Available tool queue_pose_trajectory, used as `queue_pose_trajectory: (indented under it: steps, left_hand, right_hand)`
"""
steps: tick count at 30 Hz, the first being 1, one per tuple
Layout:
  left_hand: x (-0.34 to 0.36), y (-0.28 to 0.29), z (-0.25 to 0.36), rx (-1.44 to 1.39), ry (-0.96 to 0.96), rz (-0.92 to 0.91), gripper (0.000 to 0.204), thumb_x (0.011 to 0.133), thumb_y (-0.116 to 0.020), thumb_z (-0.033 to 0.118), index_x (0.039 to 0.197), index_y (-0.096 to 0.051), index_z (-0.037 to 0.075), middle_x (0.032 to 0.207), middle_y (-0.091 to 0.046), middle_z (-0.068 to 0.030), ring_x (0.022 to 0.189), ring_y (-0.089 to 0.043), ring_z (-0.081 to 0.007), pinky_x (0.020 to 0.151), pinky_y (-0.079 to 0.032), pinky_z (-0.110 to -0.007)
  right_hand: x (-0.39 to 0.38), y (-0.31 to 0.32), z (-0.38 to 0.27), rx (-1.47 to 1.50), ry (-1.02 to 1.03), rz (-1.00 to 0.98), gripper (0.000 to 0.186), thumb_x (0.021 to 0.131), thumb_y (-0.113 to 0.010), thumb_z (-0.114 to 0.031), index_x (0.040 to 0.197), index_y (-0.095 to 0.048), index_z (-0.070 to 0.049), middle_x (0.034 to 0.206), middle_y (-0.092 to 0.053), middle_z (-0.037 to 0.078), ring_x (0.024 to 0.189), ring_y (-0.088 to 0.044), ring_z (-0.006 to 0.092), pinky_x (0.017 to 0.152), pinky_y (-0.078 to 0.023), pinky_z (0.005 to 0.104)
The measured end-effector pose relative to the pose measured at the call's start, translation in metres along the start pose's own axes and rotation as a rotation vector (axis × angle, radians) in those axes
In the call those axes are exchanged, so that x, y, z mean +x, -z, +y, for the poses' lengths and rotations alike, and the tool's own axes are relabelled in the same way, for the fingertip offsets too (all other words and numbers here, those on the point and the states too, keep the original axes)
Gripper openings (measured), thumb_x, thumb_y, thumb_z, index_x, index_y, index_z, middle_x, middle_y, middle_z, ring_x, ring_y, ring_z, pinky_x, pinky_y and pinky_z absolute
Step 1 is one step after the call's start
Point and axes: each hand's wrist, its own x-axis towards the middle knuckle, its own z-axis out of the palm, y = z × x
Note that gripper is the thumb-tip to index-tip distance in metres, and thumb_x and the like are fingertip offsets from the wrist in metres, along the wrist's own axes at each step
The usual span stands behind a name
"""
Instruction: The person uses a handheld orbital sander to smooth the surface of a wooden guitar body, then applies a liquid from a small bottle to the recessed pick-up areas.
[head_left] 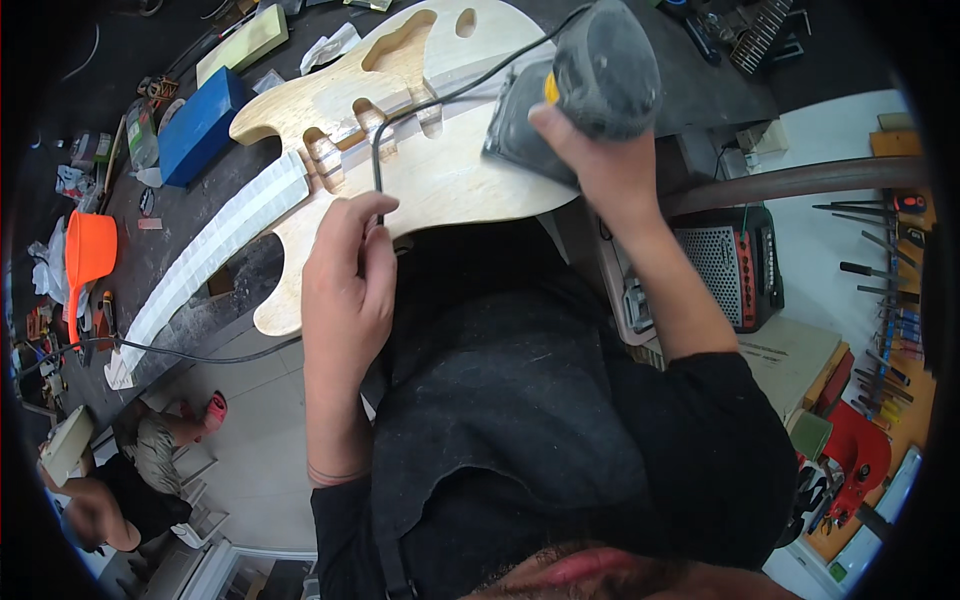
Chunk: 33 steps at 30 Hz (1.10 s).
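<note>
An unpainted electric guitar body of pale wood lies on the dark workbench, with routed pockets in its face. Its neck, wrapped in whitish tape, reaches toward the lower left. My right hand grips a dusty grey electric sander, whose pad rests on the body's right part. The sander's black power cord loops over the body to my left hand, which is closed around it at the near edge. From behind my left wrist the cord runs on to the left.
Left of the guitar are a blue block, an orange plastic scoop and scattered clutter. A grey-and-red amplifier stands at the right, near a wall tool rack. Another person sits at the lower left.
</note>
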Motion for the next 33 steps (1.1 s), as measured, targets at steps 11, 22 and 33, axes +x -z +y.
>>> queue_pose_trajectory:
  steps: [11, 22, 33]
  left_hand:
    - [-0.01, 0.012, -0.006, -0.04, 0.101, 0.002, 0.022, 0.109, -0.062, -0.005, 0.126, -0.073, 0.001, 0.098, -0.063, -0.0107, 0.086, -0.062, -0.0192, 0.08, -0.051, -0.031]
    - [0.029, -0.025, 0.011, 0.007, -0.102, -0.079, 0.021, 0.11, -0.064, -0.002, 0.129, -0.074, 0.002, 0.109, -0.073, -0.0178, 0.09, -0.072, -0.0302, 0.084, -0.058, -0.039]
    - [-0.005, 0.002, 0.006, -0.02, -0.054, -0.068, 0.022, 0.108, -0.064, -0.003, 0.127, -0.074, 0.001, 0.099, -0.067, -0.0165, 0.084, -0.069, -0.0292, 0.079, -0.056, -0.038]
  right_hand:
    - [-0.012, -0.005, 0.0, 0.089, -0.082, -0.006, 0.076, 0.09, -0.101, -0.044, 0.142, -0.067, 0.0, 0.133, -0.079, 0.013, 0.126, -0.076, 0.0294, 0.116, -0.058, 0.0446]
    - [0.08, 0.029, 0.07, 0.049, 0.012, 0.058, 0.047, 0.102, -0.092, -0.037, 0.128, -0.078, 0.0, 0.126, -0.081, 0.007, 0.116, -0.074, 0.0181, 0.107, -0.058, 0.0371]
    - [-0.06, 0.022, 0.009, 0.119, -0.041, 0.168, 0.062, 0.096, -0.096, -0.021, 0.149, -0.071, 0.001, 0.142, -0.077, 0.012, 0.127, -0.073, 0.0234, 0.116, -0.055, 0.0393]
